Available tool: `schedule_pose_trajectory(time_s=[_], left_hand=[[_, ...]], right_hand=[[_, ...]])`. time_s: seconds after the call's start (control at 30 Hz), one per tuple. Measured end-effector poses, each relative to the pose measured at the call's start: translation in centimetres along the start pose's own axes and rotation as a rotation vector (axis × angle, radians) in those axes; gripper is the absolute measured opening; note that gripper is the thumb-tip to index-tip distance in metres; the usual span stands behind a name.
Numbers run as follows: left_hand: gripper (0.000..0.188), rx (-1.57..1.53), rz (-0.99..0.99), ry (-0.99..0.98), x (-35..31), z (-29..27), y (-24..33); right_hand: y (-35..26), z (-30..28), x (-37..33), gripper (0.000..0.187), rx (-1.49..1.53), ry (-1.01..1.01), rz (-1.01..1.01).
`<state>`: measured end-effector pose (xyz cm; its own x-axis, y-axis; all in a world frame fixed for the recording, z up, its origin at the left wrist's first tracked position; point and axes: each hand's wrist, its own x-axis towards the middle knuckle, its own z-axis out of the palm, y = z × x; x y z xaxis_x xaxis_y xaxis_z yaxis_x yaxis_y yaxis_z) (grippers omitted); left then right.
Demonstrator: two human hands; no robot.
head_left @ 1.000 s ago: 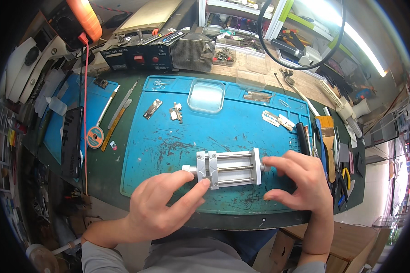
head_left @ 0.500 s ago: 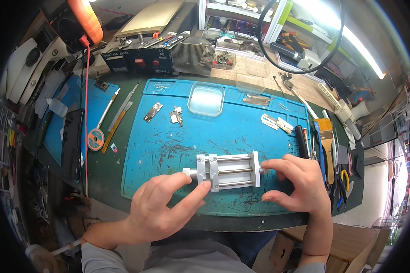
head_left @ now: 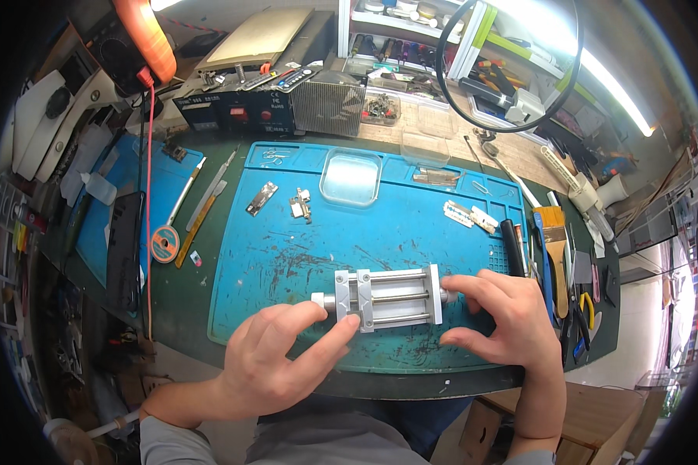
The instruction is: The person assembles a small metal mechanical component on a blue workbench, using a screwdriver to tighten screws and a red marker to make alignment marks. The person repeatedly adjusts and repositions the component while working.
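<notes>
A small silver metal vise (head_left: 398, 286) with parallel steel rods lies on the blue work mat (head_left: 287, 232), close to the mat's front edge. Its two jaws sit together at the left end. My left hand (head_left: 279, 353) grips that end, index finger at the round knob (head_left: 319, 299) and thumb against a jaw. At the opposite end, the index finger of my right hand (head_left: 506, 314) touches the other knob (head_left: 448, 296). The right thumb is stretched out, apart from the vise. The undersides of both hands are hidden.
A clear plastic tray (head_left: 350, 177), small circuit boards (head_left: 300, 205) and razor blades (head_left: 459, 213) lie farther back on the mat. To the right are a brush (head_left: 552, 232) and yellow-handled pliers (head_left: 588, 306). A solder spool (head_left: 164, 243) lies left. Behind stands a black device (head_left: 236, 115).
The whole scene sits slightly lower in the picture. Both hands stay at the vise in nearly the same pose.
</notes>
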<state>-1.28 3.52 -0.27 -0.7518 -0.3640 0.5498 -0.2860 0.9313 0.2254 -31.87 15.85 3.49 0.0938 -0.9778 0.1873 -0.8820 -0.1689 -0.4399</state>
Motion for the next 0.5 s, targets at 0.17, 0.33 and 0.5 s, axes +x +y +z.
schedule_pose_trajectory(time_s=[0.17, 0.33, 0.5], left_hand=[[0.055, -0.040, 0.032, 0.009, 0.03, 0.09, -0.13], [0.056, -0.040, 0.032, 0.003, 0.03, -0.02, -0.06], [0.056, -0.044, 0.029, 0.013, 0.06, 0.06, -0.04]], right_hand=[[0.09, 0.36, -0.01, 0.067, -0.033, 0.007, 0.020], [0.01, 0.55, 0.06, 0.058, 0.011, 0.037, 0.019], [-0.13, 0.74, 0.13, 0.046, 0.008, 0.044, 0.028]])
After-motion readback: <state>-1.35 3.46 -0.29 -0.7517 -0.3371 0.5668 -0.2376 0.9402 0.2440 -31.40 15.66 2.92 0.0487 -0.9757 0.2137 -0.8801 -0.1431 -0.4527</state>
